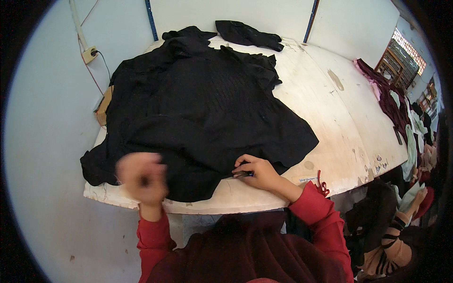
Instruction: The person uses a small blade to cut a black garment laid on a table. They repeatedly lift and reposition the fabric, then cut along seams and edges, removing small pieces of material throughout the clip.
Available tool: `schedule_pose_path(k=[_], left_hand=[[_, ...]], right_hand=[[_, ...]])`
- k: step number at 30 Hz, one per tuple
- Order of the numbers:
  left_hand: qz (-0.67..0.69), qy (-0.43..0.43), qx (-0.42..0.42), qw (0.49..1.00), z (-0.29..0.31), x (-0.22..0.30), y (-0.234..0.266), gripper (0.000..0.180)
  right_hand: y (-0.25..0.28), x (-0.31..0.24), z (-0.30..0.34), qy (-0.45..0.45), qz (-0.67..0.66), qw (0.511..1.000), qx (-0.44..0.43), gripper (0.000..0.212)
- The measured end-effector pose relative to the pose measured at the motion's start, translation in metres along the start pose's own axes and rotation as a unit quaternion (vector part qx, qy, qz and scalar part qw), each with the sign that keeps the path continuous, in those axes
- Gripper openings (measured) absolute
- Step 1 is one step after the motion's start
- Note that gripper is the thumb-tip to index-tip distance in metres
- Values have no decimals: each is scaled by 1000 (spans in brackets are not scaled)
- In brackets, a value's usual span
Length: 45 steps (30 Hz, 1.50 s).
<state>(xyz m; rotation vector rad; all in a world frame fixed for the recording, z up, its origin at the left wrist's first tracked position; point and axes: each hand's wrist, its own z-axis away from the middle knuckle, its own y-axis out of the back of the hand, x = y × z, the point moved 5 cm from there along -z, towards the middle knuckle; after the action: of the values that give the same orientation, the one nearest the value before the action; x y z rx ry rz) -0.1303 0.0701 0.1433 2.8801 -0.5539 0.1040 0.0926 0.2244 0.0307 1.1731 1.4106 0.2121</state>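
Best smooth the black garment (203, 104) beside the right hand (261, 173), pinching a dark tool (243, 174); left hand (143, 175) blurred, grip unclear.

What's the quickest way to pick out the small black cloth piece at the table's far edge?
On the pale table, find the big black garment spread across the left and middle. Past its far side, near the white panel, lies the black cloth piece. Unlike the garment, it is small and narrow, with bare tabletop showing along its near side.
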Motion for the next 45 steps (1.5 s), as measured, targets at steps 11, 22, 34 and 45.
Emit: schedule_pose_path(k=[11, 22, 34, 45], left_hand=[[315, 172, -328, 874, 31, 23, -127, 15], [266, 529, 35, 805, 13, -98, -53, 34], [165, 213, -127, 955, -30, 19, -71, 49], [273, 361, -194, 870, 0, 21, -124, 21]], right_hand=[[60, -51, -19, 74, -77, 985, 136, 21], [104, 52, 3, -238, -182, 953, 40, 24], [106, -32, -42, -39, -231, 972, -3, 14], [99, -87, -3, 20, -90, 961, 262, 58]])
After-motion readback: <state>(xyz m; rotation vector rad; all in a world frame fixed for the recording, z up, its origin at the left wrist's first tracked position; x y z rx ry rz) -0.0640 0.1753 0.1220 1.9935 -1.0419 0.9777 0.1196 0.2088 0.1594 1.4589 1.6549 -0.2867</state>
